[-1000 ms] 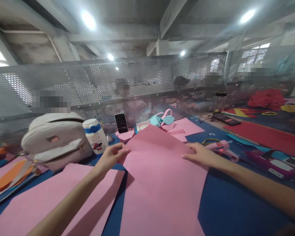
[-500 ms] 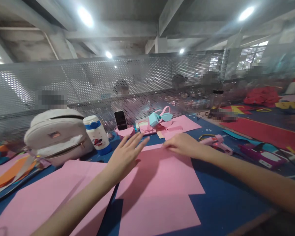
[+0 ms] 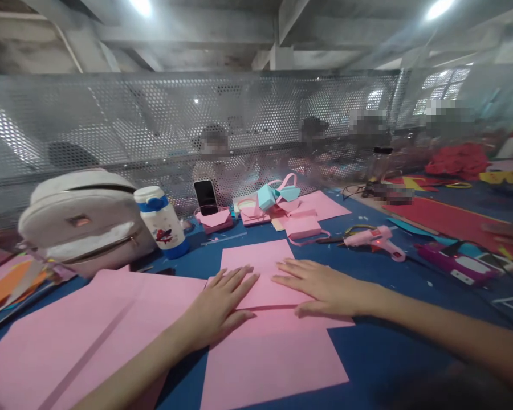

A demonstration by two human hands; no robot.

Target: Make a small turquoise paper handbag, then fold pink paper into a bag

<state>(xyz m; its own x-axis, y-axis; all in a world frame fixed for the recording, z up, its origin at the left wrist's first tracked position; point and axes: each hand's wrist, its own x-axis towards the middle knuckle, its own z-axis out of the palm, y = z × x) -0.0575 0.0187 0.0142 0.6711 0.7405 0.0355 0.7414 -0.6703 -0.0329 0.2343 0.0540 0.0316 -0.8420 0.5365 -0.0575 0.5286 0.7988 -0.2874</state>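
A cut sheet of pink paper (image 3: pixel 273 364) with stepped edges lies in front of me on the blue tabletop. Part of it is folded over toward me as a flap (image 3: pixel 260 296), whose near edge lifts slightly off the layer below. My left hand (image 3: pixel 228 299) rests on the flap's left side, palm down and fingers spread. Opposite it, my right hand (image 3: pixel 320 285) lies flat on the right side, its fingers also apart. Neither hand grips anything. Left of my left forearm is a larger pink sheet (image 3: pixel 85 324).
A pale backpack (image 3: pixel 85 219) and a white and blue bottle (image 3: pixel 161 222) stand at left. Behind the sheet are a phone (image 3: pixel 206 197) and small pink paper bags (image 3: pixel 301 226). A pink glue gun (image 3: pixel 376 239) lies at right, near a purple device (image 3: pixel 457 265). A perforated metal screen (image 3: pixel 154 125) closes the back.
The far part of the pink sheet has been folded toward me. My right hand has let go of its far edge and opened flat. My left hand has come down onto the paper.
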